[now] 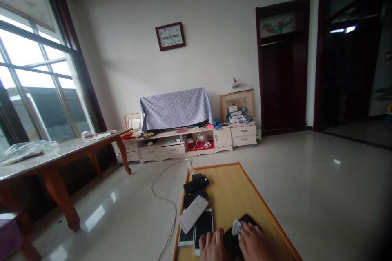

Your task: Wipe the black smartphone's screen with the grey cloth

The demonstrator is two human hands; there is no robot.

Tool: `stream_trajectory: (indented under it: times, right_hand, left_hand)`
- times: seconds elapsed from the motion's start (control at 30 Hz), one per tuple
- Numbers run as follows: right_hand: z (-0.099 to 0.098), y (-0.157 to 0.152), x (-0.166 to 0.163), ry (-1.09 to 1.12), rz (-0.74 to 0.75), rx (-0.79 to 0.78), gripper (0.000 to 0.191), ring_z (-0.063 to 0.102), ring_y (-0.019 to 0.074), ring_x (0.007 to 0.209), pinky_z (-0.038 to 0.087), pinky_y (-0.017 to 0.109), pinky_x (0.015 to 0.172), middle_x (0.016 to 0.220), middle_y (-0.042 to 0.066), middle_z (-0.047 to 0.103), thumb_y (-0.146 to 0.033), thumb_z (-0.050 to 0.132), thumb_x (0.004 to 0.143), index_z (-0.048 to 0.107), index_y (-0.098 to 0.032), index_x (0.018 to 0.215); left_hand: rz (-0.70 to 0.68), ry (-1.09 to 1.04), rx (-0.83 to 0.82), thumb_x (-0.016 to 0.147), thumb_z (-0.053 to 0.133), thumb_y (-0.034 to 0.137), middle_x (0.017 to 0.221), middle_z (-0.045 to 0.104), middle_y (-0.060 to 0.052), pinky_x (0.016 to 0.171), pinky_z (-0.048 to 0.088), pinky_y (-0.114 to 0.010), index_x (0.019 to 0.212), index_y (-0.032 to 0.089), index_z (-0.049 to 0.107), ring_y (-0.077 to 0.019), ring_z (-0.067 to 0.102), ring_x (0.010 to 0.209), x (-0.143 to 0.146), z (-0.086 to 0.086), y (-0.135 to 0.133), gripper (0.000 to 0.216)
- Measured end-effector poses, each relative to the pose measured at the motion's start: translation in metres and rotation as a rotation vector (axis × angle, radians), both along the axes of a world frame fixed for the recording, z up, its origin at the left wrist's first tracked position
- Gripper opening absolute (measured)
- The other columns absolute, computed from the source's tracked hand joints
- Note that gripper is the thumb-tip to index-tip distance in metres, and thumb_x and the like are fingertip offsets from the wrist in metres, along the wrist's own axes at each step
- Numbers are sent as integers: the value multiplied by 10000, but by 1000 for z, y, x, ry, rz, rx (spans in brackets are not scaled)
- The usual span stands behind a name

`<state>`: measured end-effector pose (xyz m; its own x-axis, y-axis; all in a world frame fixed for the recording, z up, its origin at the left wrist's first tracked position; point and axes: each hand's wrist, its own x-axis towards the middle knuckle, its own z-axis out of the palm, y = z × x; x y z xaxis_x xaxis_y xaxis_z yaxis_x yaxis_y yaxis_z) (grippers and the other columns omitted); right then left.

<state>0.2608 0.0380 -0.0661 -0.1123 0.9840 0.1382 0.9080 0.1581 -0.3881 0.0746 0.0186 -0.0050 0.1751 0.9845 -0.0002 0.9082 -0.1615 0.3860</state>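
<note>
A dark, flat phone-like device [232, 241] lies on the wooden table at the bottom of the view. My right hand [255, 242] presses a crumpled white tissue [236, 227] against its upper face, fingers closed on the tissue. At the device's left edge, my left hand [212, 245] has its fingers curled and seems to hold it; the thumb is hidden. Left of the hands, a pale phone [192, 213] lies face down across white-framed phones, one being a dark-screened phone [206, 222]. Behind them sits a black phone [196, 185] on other dark devices.
The narrow wooden table [235, 187] has a raised orange rim. A pump bottle [190, 166] stands at its far left corner. A cable [173, 202] runs over the floor. Left is a long table [73, 153]; ahead, a white cabinet [165, 151] bears a cloth-covered object [177, 110].
</note>
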Motion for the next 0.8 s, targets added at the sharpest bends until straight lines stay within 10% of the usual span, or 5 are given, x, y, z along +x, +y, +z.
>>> stream_trajectory:
  times: [0.17, 0.47, 0.8]
  right_hand:
    - [-3, -14, -35, 94, 279, -46, 457, 512, 300, 1380, 384, 428, 1173, 1446, 69, 578, -306, 468, 940, 671, -250, 1345]
    - [24, -7, 5, -99, -138, 7, 499, 508, 321, 1382, 331, 491, 1191, 1442, 157, 580, -333, 369, 986, 673, -144, 1334]
    - [44, -25, -31, 21, 193, -57, 524, 457, 328, 1420, 317, 517, 1201, 1499, 164, 510, -265, 369, 974, 576, -129, 1435]
  left_hand:
    - [7, 41, -62, 870, 459, 315, 1352, 645, -44, 1142, 214, -436, 1390, 277, 518, -263, 491, 1293, 0, 0, 1, 524]
    - [16, 15, 24, 598, 715, 496, 1275, 656, -94, 1135, 218, -472, 1323, 245, 559, -342, 502, 1239, 6, 9, -9, 783]
    - [-36, -21, 71, 849, 526, 433, 1183, 683, -60, 1070, 270, -466, 1244, 257, 594, -295, 536, 1155, 7, 4, -9, 437]
